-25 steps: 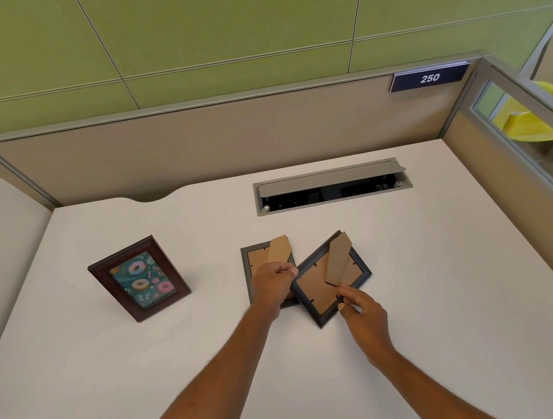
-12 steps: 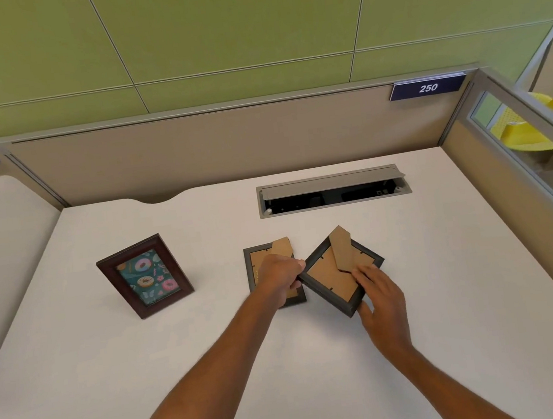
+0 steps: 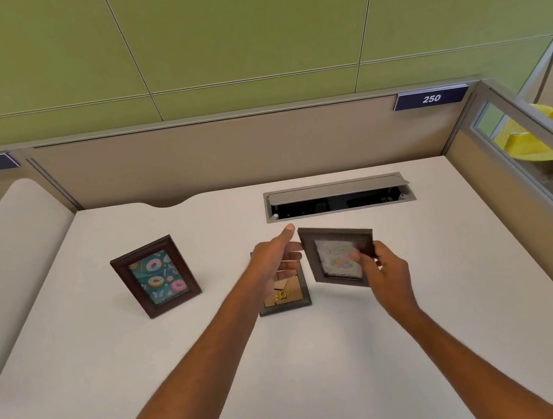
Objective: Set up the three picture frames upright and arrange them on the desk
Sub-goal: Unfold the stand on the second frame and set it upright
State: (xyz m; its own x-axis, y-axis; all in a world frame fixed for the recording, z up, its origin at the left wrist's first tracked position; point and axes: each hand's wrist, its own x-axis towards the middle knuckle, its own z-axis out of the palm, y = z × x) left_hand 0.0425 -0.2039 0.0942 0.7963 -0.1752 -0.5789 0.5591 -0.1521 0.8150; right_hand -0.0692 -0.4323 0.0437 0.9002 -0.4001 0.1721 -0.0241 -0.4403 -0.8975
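A dark red-brown frame (image 3: 156,276) with a donut picture stands upright on the left of the white desk (image 3: 319,359). A grey frame (image 3: 287,298) lies face down in the middle, its cardboard back and stand showing, partly hidden under my left hand. My right hand (image 3: 384,271) holds a dark frame (image 3: 337,255) lifted off the desk, its picture side turned toward me. My left hand (image 3: 276,261) is open with fingers spread, its fingertips at that frame's left edge.
An open grey cable hatch (image 3: 337,197) is set into the desk just behind the held frame. A beige partition (image 3: 227,153) closes the back and right sides. Yellow chairs (image 3: 535,135) show beyond the right partition.
My right hand lifted the dark frame off the desk and flipped it, so its picture now faces me. My left hand let go of it and opened.
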